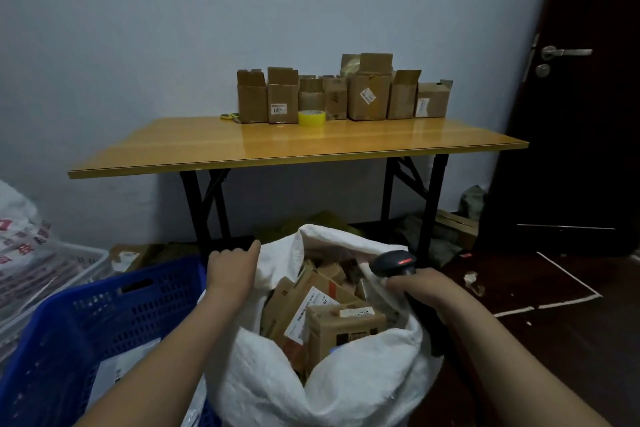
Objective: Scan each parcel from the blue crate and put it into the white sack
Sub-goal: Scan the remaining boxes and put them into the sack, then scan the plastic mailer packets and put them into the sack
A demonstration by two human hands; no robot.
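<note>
The white sack point(349, 388) stands open on the floor in front of me, filled with several brown cardboard parcels point(343, 322). My left hand point(232, 267) grips the sack's left rim where it meets the blue crate point(86, 322). My right hand point(420, 289) holds a black handheld scanner point(393, 262) with a red light, together with the sack's right rim. The blue crate sits at the lower left, and a pale flat parcel point(128, 364) lies inside it.
A yellow folding table point(277, 146) stands straight ahead with a row of cardboard boxes point(346, 94), a yellow tape roll point(311, 118) and scissors. A white basket with printed bags point(38, 263) is at the left. A dark door point(571, 97) is at the right.
</note>
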